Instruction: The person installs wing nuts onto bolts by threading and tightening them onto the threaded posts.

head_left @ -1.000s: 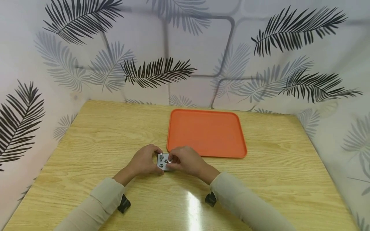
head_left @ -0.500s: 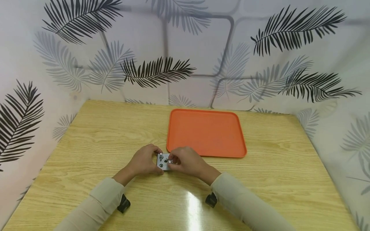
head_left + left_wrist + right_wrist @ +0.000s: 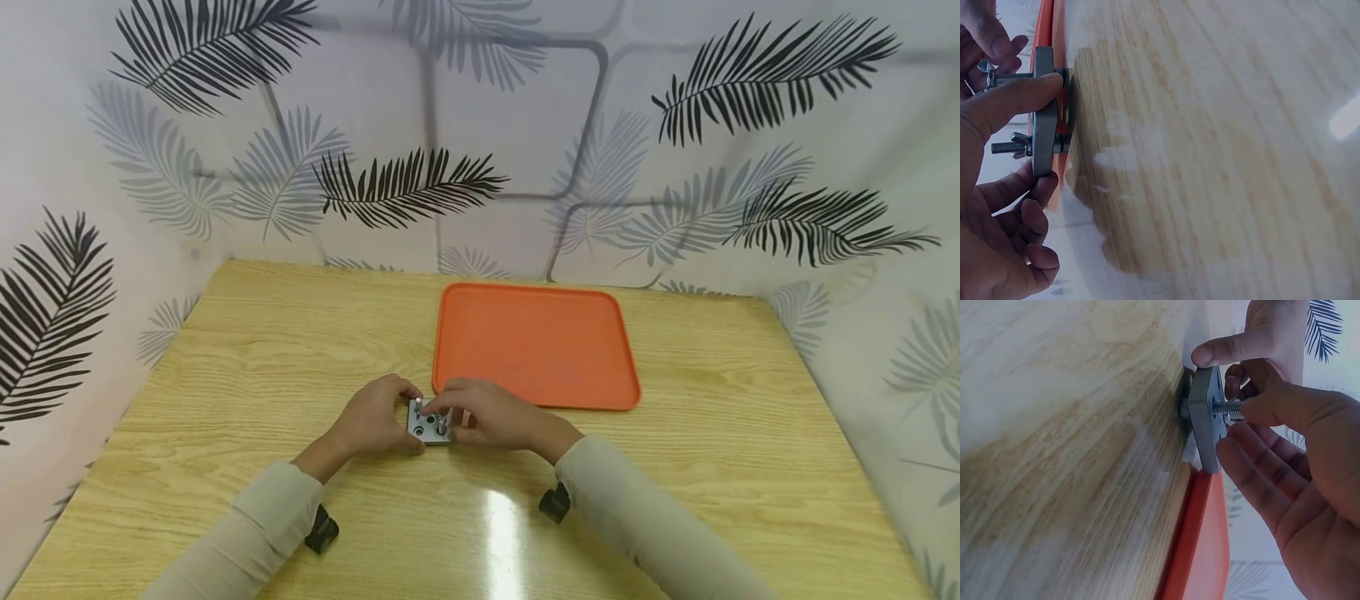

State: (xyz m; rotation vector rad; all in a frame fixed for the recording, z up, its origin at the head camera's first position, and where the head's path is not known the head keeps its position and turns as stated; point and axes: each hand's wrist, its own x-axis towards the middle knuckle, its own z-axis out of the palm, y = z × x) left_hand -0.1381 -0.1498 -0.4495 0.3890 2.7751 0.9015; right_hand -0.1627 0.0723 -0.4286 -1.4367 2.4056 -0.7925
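A small grey metal plate [image 3: 430,435] lies on the table, with two upright bolts and open holes in it. The left hand [image 3: 375,419] grips its left side, thumb on the near edge and fingers at the far edge. One bolt [image 3: 1004,148] carries a wing nut [image 3: 1021,145] close to the plate. On the other bolt [image 3: 1227,407], at the plate's right side, a wing nut [image 3: 986,66] sits near the tip. The right hand [image 3: 497,417] hovers around this bolt, its index finger stretched over the plate. Its thumb hides the bolt's end in the right wrist view.
An orange tray [image 3: 536,346] stands just behind the plate on the wooden table [image 3: 300,333]. Leaf-patterned cloth [image 3: 480,125] hangs behind and at both sides. Black wrist cameras sit under both cuffs.
The right hand has let go of the right bolt and shifted slightly right, its index finger stretching leftward. More of that bolt now shows. The left hand and plate stay put.
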